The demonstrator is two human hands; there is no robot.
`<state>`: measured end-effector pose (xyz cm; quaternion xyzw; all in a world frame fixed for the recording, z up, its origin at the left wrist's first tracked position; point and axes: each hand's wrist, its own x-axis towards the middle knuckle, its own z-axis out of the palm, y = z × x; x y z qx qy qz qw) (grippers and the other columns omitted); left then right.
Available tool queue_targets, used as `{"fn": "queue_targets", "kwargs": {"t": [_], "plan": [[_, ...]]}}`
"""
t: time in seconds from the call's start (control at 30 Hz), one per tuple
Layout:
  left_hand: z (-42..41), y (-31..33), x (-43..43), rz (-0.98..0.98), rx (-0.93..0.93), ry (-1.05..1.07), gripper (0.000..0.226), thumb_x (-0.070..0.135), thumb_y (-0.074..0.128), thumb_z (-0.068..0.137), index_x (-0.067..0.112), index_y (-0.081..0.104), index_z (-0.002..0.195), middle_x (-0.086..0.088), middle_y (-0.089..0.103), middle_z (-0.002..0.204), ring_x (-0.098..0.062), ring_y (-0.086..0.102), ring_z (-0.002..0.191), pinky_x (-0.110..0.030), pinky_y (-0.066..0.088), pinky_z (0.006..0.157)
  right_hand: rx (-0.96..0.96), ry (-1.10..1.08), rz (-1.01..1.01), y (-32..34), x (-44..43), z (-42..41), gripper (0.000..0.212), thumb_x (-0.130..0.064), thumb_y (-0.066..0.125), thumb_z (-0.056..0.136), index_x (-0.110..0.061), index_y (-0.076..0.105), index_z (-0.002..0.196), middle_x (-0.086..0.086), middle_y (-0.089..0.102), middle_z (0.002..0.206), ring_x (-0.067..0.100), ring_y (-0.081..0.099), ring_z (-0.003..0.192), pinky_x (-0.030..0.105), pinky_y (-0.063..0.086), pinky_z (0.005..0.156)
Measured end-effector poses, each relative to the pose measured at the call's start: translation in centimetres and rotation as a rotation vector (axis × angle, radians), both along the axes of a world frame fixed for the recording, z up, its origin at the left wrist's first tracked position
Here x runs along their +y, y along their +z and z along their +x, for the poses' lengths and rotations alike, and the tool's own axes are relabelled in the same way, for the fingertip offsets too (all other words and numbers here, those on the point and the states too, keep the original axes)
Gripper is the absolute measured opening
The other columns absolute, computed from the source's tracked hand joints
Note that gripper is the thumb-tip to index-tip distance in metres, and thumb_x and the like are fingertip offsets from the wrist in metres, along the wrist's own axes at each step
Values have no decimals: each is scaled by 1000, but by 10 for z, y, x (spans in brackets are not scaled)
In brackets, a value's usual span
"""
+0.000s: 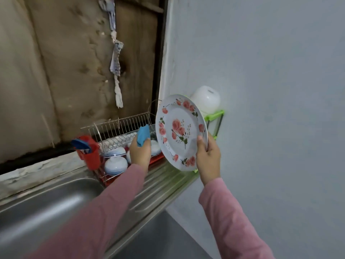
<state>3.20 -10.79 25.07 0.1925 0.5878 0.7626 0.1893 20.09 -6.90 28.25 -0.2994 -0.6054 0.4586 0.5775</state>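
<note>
Head view: centre-right, the right hand pinches the floral plate by its lower rim; left hand fingers, just left, clutch the blue cloth. Best to steady the rim and wipe centre outward.

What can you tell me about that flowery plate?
The plate is round, white and glossy, printed with pink roses and green leaves at its centre and round its rim. It is held nearly upright, face toward the camera, above the draining board. The right hand has its grip on the lower right rim, thumb on the face.
</note>
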Motion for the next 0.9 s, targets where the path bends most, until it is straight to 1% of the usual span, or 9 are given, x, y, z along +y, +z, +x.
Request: {"fn": "queue_targets", "kwargs": {"t": [0.1, 0.17, 0.37, 0.47, 0.57, 0.63, 0.7, 0.8, 0.9], "plan": [[-16, 11, 42, 28, 22, 52, 35, 9, 53, 96, 14, 54, 131, 5, 58, 92, -9, 55, 80, -29, 48, 76, 20, 41, 36, 13, 44, -11, 26, -15, 49, 104, -21, 64, 124, 0, 70, 113, 11, 66, 104, 18, 58, 77], [-25, 12, 62, 32, 24, 85, 38, 9, 53, 97, 15, 53, 134, 1, 59, 98, -6, 54, 80, -25, 46, 72, 49, 67, 27, 18, 70, -18, 24, -17, 49, 104, -31, 62, 117, 1, 70, 116, 15, 66, 108, 22, 59, 81], [-52, 4, 107, 31, 18, 221, 40, 4, 52, 96, 10, 54, 136, -1, 59, 93, -6, 52, 71, -12, 44, 56, 81, 92, 60, 14, 144, -66, 34, -20, 46, 106, -21, 56, 139, -10, 65, 124, 4, 60, 118, 31, 54, 98], [-61, -4, 130, 22, 21, 258, 38, 2, 51, 97, 11, 54, 133, 4, 57, 84, -7, 51, 68, -15, 44, 57, 62, 132, 64, 4, 183, -99, 35, -24, 46, 106, -18, 56, 138, -8, 66, 123, 5, 61, 117, 38, 55, 98], [-78, -6, 158, 40, 25, 328, 36, 4, 51, 98, 12, 54, 132, 3, 58, 90, -8, 53, 74, -19, 46, 65, 19, 180, 71, -3, 226, -132, 36, -28, 45, 104, -19, 58, 137, -3, 66, 126, 13, 61, 119, 46, 54, 99], [-89, -2, 170, 44, 43, 372, 32, 3, 50, 98, 18, 55, 126, 6, 59, 90, -7, 53, 74, -18, 46, 66, 4, 217, 105, -3, 242, -149, 36, -22, 45, 106, -18, 56, 140, -1, 65, 131, 13, 59, 122, 42, 51, 103], [-98, 2, 187, 40, 61, 430, 35, 2, 50, 98, 27, 51, 123, 11, 57, 89, -3, 52, 73, -9, 45, 61, 5, 282, 139, 0, 259, -169, 39, -17, 45, 106, -20, 53, 144, -2, 62, 135, 11, 57, 124, 35, 50, 105], [-109, 5, 208, 22, 47, 490, 39, 3, 51, 97, 21, 52, 132, 4, 61, 98, -2, 54, 77, -8, 45, 62, 29, 334, 137, 1, 278, -198, 44, -11, 43, 106, -27, 48, 147, -13, 52, 141, 1, 49, 127, 17, 43, 106], [-119, 3, 225, 0, 58, 534, 41, 6, 53, 97, 18, 52, 136, -2, 62, 113, -2, 56, 87, -22, 45, 82, 36, 361, 154, -3, 294, -222, 46, -11, 41, 105, -30, 47, 147, -12, 52, 143, 2, 49, 129, 28, 43, 110]]}}
